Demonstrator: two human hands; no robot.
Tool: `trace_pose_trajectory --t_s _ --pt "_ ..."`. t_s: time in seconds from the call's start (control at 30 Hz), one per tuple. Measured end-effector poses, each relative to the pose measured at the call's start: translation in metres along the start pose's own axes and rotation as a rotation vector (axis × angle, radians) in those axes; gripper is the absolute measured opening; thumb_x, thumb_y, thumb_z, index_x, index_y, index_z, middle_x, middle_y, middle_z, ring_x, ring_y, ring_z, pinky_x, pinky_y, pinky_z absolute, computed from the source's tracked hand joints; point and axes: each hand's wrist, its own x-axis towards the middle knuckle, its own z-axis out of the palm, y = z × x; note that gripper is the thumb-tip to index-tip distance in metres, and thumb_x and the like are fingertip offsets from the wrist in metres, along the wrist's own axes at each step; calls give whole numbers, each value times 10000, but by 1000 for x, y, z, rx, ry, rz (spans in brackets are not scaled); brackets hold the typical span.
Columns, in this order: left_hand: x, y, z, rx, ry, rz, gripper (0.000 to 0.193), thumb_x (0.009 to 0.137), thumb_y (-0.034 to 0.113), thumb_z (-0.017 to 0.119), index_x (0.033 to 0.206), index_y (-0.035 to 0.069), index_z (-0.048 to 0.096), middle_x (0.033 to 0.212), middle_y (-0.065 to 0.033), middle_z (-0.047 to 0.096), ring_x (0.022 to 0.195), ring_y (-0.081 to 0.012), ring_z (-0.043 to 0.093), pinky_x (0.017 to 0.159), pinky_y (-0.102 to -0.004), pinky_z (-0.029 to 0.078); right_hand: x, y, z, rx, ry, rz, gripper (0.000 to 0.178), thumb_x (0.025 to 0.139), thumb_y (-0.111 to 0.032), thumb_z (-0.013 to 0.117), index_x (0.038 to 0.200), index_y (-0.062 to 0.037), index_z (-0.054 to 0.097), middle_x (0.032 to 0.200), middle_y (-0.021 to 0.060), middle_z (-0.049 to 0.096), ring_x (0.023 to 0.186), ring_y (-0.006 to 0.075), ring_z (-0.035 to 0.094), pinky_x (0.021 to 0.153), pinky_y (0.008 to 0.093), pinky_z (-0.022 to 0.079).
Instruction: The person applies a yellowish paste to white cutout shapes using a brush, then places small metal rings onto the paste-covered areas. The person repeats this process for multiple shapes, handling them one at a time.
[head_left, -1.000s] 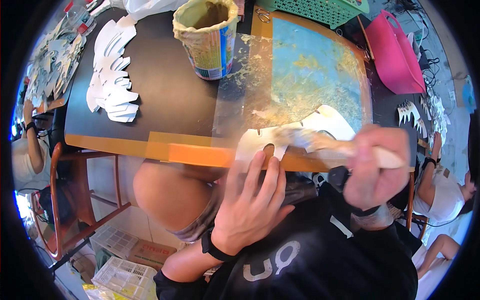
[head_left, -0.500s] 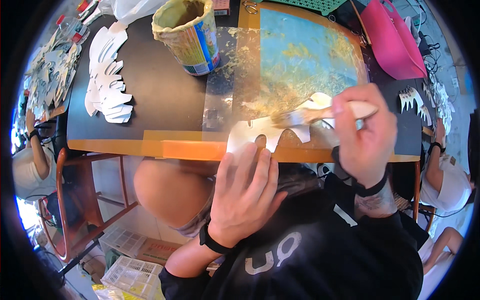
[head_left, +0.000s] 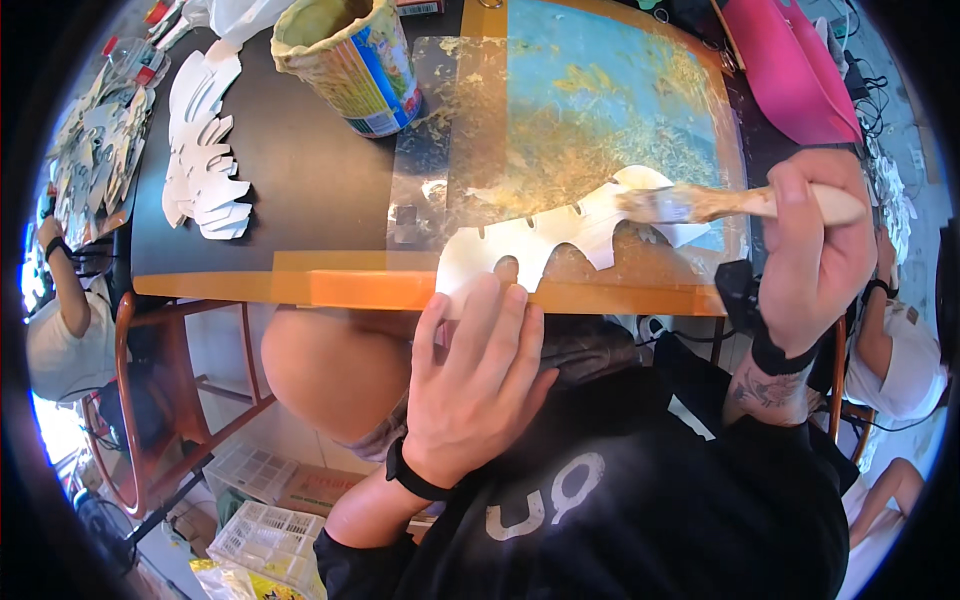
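Observation:
A white, curved cut-out piece with a scalloped near edge and small slots lies along the front of the paste-smeared mat. My left hand rests its outstretched fingertips on the piece's near left end, thumb apart. In my right hand is the wooden handle of a flat paintbrush. Its bristles touch the right part of the white piece. Behind to the left stands an open tub with thick yellowish paste crusted on its rim.
A stack of similar white pieces lies on the left of the dark table. A pink bag sits at the far right. Orange tape covers the front edge. Other people work at both sides, beside more cut pieces.
The brush has swept rightward along the white piece with my right hand, uncovering its middle. My left hand stays on the left end. The whole view has shifted slightly.

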Motion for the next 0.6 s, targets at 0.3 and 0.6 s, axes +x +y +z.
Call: trace_pose_trajectory --t_s 0.3,0.6 --pt "4 2 -6 24 -25 -4 524 842 276 783 1288 17 690 1432 -157 610 1413 -361 519 1180 -596 327 8 18 -10 -62 -9 10 75 1003 -77 647 975 -11 668 834 22 661 684 66 583 614 221 435" --pt "28 6 -35 -20 -99 -24 576 915 341 713 1367 -4 617 1331 -165 671 1321 -358 578 1112 -526 379 35 52 -79 248 213 110 230 1075 -171 568 1130 20 685 772 42 617 615 70 495 567 215 352"
